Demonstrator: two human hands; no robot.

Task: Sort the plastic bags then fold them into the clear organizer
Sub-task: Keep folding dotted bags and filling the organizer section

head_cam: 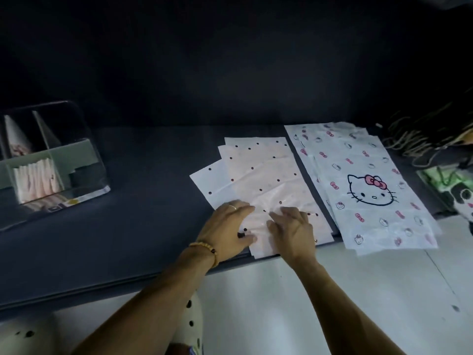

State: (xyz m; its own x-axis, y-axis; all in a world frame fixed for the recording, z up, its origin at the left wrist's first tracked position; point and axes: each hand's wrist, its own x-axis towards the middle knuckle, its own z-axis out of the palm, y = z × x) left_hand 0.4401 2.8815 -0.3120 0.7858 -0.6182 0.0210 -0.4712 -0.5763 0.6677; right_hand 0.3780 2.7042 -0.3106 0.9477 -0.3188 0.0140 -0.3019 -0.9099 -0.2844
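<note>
A fanned pile of pale pink bags with black dots [258, 172] lies on the dark table [143, 201] near its front edge. My left hand [227, 226] rests flat on the near end of the top bag, fingers spread. Just to its right, my right hand [291, 226] presses the same bag with straight fingers. To the right lies a pile of white cat-print bags with pink bows [363, 185]. The clear organizer [51, 149] stands at the far left, with folded pink bags in a front compartment.
At the right edge lie a green and white printed bag [450, 190] and a dark heap with string handles [425, 142]. The white floor [307, 303] shows below the table edge. White spotted footwear [189, 326] is under my arms.
</note>
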